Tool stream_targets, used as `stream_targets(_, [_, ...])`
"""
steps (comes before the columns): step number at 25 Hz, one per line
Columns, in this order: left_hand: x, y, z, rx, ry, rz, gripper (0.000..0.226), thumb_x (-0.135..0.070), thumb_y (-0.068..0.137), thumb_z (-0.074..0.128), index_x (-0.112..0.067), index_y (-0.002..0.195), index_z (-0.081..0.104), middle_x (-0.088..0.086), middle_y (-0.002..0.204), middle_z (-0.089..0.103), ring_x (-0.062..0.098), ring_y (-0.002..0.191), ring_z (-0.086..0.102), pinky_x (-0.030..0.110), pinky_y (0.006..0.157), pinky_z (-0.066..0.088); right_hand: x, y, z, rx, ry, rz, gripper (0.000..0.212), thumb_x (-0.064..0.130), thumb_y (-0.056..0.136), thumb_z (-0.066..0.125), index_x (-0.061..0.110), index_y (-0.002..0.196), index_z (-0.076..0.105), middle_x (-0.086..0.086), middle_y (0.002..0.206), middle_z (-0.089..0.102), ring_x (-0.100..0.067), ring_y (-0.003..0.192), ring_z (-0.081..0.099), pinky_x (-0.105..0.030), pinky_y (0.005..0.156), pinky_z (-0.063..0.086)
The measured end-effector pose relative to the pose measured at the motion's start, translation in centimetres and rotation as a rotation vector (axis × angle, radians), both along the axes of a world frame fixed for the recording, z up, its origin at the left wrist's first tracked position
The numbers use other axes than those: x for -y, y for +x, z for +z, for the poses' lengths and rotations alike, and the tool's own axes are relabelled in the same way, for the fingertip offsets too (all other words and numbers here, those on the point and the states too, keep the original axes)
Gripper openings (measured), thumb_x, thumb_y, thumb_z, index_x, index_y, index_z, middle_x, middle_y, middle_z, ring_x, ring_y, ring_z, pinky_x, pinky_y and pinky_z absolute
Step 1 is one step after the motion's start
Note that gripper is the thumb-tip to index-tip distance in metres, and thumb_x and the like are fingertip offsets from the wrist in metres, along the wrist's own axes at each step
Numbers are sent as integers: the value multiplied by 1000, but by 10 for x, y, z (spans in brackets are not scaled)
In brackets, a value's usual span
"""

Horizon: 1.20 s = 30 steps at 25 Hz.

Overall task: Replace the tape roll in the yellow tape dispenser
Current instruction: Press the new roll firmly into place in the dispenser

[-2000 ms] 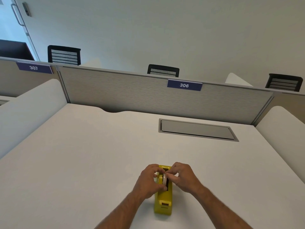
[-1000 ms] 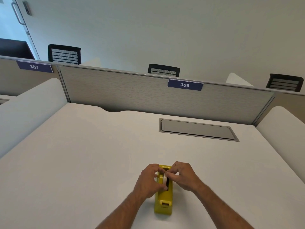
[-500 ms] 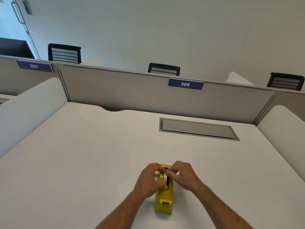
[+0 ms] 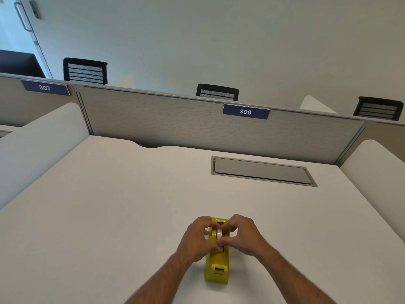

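You sat at a wide white surface (image 4: 109,205) that filled most of the view, closed off at the back by a grey partition (image 4: 175,126) carrying a blue plate marked 306 (image 4: 246,111), with a second plate marked 307 (image 4: 45,87) further left. A grey flush hatch (image 4: 262,171) lay set into the surface toward the back right, well apart from your hands. Black chair backs (image 4: 217,92) showed above the partition. Near the front edge, the yellow tape dispenser (image 4: 217,263) stood on the surface with its length running away from you, its near end bare. Your left hand (image 4: 196,239) and right hand (image 4: 244,235) met over its far half, one on each side. The fingers (image 4: 228,227) of both hands were curled in and pinched on the pale tape roll (image 4: 219,234), which stood upright on edge in the dispenser's cradle. I could not tell whether the roll was fully seated.
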<state>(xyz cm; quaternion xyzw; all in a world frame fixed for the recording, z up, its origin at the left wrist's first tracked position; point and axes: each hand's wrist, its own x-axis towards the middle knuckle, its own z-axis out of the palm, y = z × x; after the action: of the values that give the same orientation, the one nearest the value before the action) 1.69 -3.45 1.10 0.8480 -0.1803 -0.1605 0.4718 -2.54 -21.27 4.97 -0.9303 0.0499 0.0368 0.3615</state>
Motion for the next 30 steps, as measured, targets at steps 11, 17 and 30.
stream_targets(11, [1,-1,5,-13,21,14,58,-34,52,95,-46,97,61,-22,123,46,11,102,59,13,71,48,-5,3,3,60,-27,-14,10,29,80,76,27,88,81,11,79,66,-9,81,63,-33,75,56])
stream_targets(17, [-1,-1,7,-2,0,12,56,-31,52,94,-38,101,66,-22,120,48,6,97,58,11,72,48,-2,0,9,70,-126,77,23,47,72,70,35,90,78,9,80,68,-8,79,62,-31,69,55])
stream_targets(30, [0,-3,8,12,27,21,58,-37,54,93,-40,104,64,-22,122,47,10,100,59,17,75,52,-7,0,6,195,-430,206,32,46,91,50,31,98,77,2,80,67,-12,78,54,-34,64,50])
